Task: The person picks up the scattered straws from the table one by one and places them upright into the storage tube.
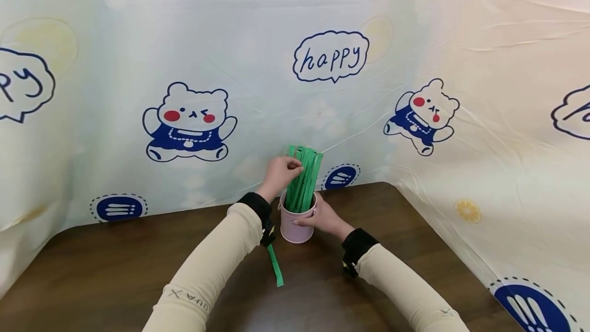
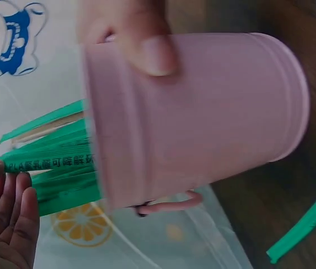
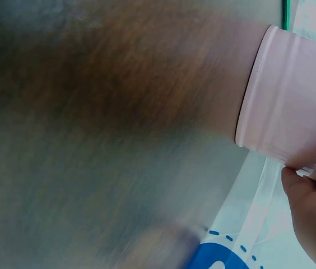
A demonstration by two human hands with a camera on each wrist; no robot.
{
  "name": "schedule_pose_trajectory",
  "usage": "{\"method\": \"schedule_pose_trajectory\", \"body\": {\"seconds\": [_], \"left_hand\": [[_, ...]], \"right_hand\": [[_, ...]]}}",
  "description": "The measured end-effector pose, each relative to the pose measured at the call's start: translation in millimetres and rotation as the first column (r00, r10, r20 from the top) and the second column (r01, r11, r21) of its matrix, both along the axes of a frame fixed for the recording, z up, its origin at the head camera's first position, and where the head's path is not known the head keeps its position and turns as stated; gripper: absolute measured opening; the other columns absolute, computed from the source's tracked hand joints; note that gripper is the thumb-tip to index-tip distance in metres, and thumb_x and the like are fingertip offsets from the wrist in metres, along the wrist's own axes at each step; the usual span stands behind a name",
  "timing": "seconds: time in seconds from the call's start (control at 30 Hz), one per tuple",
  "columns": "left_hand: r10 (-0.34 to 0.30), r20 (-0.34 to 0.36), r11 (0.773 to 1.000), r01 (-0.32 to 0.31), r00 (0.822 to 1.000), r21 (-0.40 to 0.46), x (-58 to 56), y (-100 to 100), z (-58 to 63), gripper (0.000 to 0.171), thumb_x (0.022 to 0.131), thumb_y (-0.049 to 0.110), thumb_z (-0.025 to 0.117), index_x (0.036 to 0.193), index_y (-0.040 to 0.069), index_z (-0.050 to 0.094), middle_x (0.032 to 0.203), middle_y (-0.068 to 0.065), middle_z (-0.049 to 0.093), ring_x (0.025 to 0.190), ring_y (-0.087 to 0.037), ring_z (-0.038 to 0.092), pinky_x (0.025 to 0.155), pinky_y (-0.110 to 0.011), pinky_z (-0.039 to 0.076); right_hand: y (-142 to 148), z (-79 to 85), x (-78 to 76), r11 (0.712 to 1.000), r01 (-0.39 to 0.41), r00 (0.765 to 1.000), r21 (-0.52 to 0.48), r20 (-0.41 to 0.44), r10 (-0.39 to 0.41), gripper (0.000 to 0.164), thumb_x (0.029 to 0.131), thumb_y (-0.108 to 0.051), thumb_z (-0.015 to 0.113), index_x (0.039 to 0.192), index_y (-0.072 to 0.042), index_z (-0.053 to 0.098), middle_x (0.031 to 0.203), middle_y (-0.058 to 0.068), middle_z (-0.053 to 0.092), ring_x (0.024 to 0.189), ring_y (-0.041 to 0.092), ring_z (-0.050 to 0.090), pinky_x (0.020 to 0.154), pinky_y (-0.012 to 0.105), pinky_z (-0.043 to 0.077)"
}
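Note:
A pink bucket stands on the table, holding a bundle of green-wrapped straws that rise well above its rim. My left hand pinches a wrapped straw at the bundle's upper left side; in the left wrist view, thumb and fingertips meet on a green wrapper with printed lettering. From the right, my right hand grips the bucket just under the rim, its thumb across the front. The bucket's small handle hangs at its side in the left wrist view. One loose green-wrapped straw lies on the table, partly behind the left wrist.
The dark brown wooden table has its back edge just behind the bucket. A pale sheet printed with bears and lettering hangs behind and on both sides. Each wrist wears a black strap with a small device.

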State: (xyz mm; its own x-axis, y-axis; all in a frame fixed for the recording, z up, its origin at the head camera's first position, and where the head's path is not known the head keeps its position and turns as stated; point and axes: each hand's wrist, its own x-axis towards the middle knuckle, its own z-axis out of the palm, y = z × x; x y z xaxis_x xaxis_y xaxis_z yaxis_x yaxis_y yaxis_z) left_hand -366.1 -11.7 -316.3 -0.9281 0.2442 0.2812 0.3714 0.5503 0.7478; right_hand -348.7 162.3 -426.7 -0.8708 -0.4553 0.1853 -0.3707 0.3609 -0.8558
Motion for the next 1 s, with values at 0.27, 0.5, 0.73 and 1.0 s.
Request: {"method": "schedule_pose_trajectory", "body": {"seconds": [0.27, 0.5, 0.73, 1.0], "left_hand": [[0.092, 0.034, 0.996, -0.092, 0.995, -0.012, 6.3, 0.6, -17.5, 0.024, 0.100, 0.016, 0.066, 0.116, 0.000, 0.073, 0.112, -0.019, 0.074, 0.102, -0.032, 0.071, 0.086, -0.042, 0.059], [0.168, 0.046, 0.986, -0.168, 0.985, -0.004, 0.9, -36.0, -11.8, 0.025, 0.101, 0.023, 0.064, 0.106, 0.001, 0.077, 0.092, -0.017, 0.076, 0.076, -0.025, 0.070, 0.065, -0.027, 0.051], [0.137, 0.334, 0.989, -0.113, 0.933, -0.091, -1.8, -97.7, -59.4, 0.021, 0.094, 0.004, 0.063, 0.084, -0.011, 0.071, 0.061, -0.009, 0.067, 0.050, -0.011, 0.059, 0.051, -0.025, 0.053], [0.244, 0.387, 0.967, -0.193, 0.889, -0.165, 10.5, -91.3, -108.5, 0.026, 0.090, 0.013, 0.073, 0.076, -0.008, 0.074, 0.061, -0.011, 0.070, 0.050, -0.015, 0.062, 0.051, -0.026, 0.054]], "right_hand": [[-2.9, -5.7, 7.0, 1.000, -0.020, 1.000, -0.011, 0.010, 0.020, 0.086, 0.086, -0.013, 0.082, 0.154, -0.004, 0.029, 0.146, 0.021, 0.054, 0.131, 0.036, 0.057, 0.113, 0.054, 0.048], [-2.1, 0.8, -0.6, 1.000, -0.011, 1.000, -0.028, 0.005, 0.011, 0.085, 0.085, -0.011, 0.083, 0.153, -0.006, 0.033, 0.145, 0.020, 0.056, 0.130, 0.035, 0.057, 0.113, 0.054, 0.048], [-0.7, 4.1, -1.7, 1.000, 0.004, 1.000, -0.030, 0.018, -0.003, 0.081, 0.084, -0.009, 0.083, 0.151, -0.006, 0.037, 0.143, 0.020, 0.058, 0.129, 0.034, 0.058, 0.113, 0.055, 0.048], [-0.9, 2.3, -2.0, 1.000, 0.016, 0.999, 0.009, 0.030, -0.016, 0.085, 0.084, -0.012, 0.083, 0.153, -0.007, 0.033, 0.147, 0.018, 0.055, 0.132, 0.033, 0.057, 0.114, 0.054, 0.048]]}}
